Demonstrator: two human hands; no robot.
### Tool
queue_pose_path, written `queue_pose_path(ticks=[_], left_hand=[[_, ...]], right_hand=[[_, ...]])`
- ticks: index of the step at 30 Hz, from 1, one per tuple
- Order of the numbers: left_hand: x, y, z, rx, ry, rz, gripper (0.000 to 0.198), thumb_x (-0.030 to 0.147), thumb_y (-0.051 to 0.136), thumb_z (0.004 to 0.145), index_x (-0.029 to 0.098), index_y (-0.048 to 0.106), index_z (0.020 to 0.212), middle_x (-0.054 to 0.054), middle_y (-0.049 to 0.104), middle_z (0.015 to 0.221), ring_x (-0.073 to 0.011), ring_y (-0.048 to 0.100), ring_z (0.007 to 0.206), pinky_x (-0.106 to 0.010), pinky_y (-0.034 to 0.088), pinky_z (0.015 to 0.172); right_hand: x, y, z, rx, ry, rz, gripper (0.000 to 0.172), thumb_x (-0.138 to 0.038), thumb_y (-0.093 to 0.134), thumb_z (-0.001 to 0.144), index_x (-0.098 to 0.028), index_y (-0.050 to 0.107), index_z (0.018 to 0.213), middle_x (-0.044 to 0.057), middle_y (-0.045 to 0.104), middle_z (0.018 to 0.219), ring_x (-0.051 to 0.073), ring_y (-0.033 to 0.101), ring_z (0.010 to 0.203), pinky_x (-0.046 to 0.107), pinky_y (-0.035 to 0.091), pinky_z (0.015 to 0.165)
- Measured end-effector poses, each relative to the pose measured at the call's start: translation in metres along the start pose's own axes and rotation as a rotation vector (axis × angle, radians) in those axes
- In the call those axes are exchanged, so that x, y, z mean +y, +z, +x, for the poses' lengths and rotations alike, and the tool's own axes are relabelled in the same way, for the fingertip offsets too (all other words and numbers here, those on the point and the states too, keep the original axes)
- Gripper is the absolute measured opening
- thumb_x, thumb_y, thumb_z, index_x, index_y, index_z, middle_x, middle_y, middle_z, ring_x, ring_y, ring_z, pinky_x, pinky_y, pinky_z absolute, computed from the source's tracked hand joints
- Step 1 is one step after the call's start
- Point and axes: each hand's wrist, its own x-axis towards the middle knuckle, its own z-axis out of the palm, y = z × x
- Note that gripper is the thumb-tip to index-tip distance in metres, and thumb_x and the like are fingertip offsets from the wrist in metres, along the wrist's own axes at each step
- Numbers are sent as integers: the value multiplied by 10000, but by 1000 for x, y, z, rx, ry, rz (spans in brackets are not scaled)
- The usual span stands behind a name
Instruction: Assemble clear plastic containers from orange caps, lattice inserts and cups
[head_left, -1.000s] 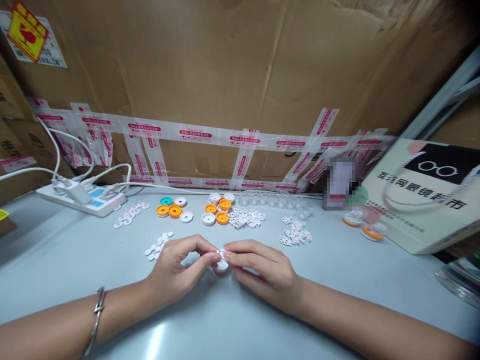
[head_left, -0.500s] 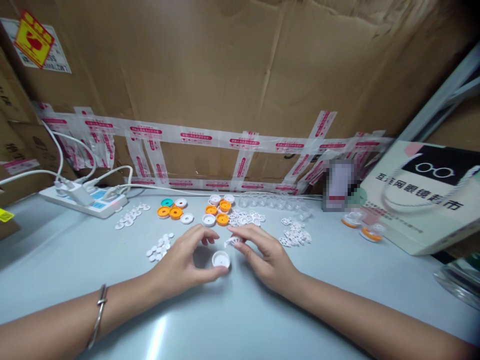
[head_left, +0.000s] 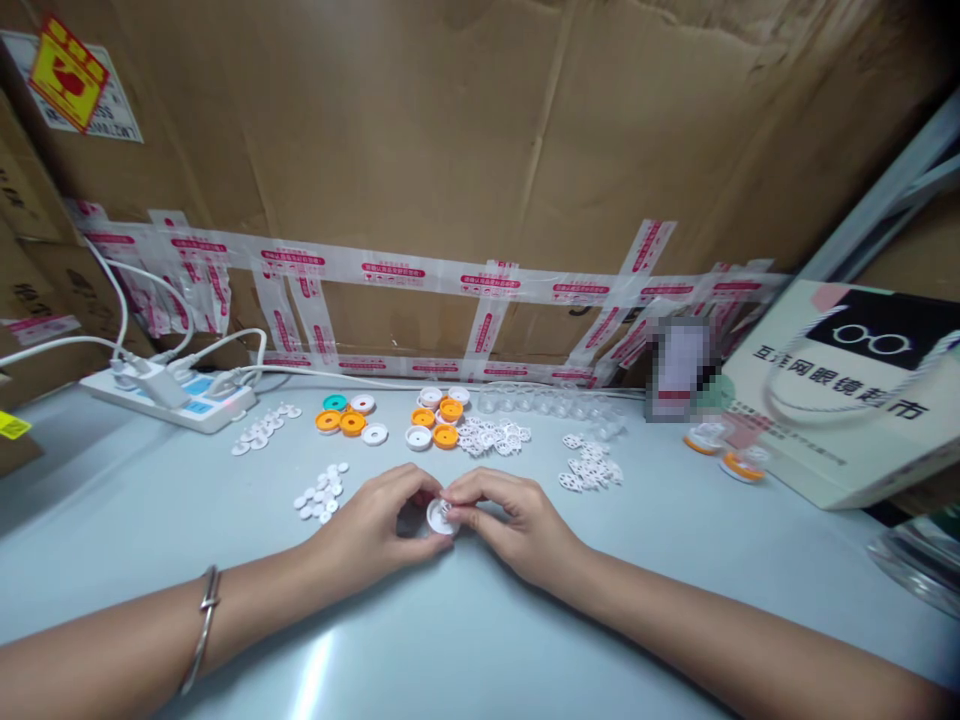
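A round white plastic cup (head_left: 437, 521) rests on the table, with the thumb and fingers of my left hand (head_left: 382, 517) closed around its sides. My right hand (head_left: 517, 515) pinches a small white openwork part (head_left: 446, 508) over the cup's inside; fingertips hide much of it. Behind my hands lies a heap of similar white openwork parts (head_left: 495, 437). Beside that heap is a cluster of orange and white round cups (head_left: 422, 419). Small white discs (head_left: 321, 494) are scattered left of my left hand.
Another heap of white openwork parts (head_left: 592, 466) lies to the right. Clear domes (head_left: 555, 404) line the back. Further left are round cups (head_left: 352, 423), white stemmed pieces (head_left: 262, 430) and a power strip (head_left: 172, 398). A paper bag (head_left: 832, 400) stands right, near two orange-based assemblies (head_left: 742, 466).
My right hand has moved left and brought the openwork part from beside the cup to inside its rim. My left hand has closed in on the cup.
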Motion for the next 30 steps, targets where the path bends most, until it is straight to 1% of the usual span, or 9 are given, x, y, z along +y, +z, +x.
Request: queue_pose_path(ticks=[7, 15, 22, 27, 30], left_hand=[[0, 0, 0, -2, 2, 1, 200, 279, 613, 749, 160, 588, 907, -27, 604, 814, -148, 550, 703, -250, 425, 621], [0, 0, -1, -3, 1, 3, 191, 270, 609, 745, 166, 585, 903, -22, 599, 803, -142, 534, 682, -249, 412, 614], [1, -1, -1, -44, -13, -37, 217, 241, 622, 734, 173, 564, 932, -30, 611, 866, -161, 552, 758, -265, 421, 672], [2, -1, -2, -59, -38, -37, 192, 257, 605, 754, 171, 565, 921, -45, 604, 890, -181, 551, 792, -286, 422, 687], [2, -2, -2, -37, -30, -44, 192, 256, 605, 754, 172, 566, 923, -43, 601, 875, -177, 548, 773, -285, 421, 675]], right_hand=[[4, 3, 1, -12, -15, 2, 47, -160, 605, 787, -178, 649, 783, 53, 688, 831, 152, 644, 778, 276, 517, 736], [4, 7, 1, -11, 24, 52, 44, -144, 616, 769, -174, 647, 756, 54, 683, 820, 147, 643, 774, 270, 514, 738], [2, 3, 0, -29, 54, 3, 48, -166, 597, 790, -178, 633, 761, 42, 670, 811, 150, 630, 784, 284, 496, 752], [0, 4, -2, -27, 55, -25, 67, -195, 592, 800, -180, 644, 839, 42, 666, 816, 147, 622, 774, 283, 497, 735], [-6, 3, -2, -20, 38, -31, 155, -223, 615, 786, -195, 640, 937, 40, 668, 862, 145, 620, 790, 280, 505, 739]])
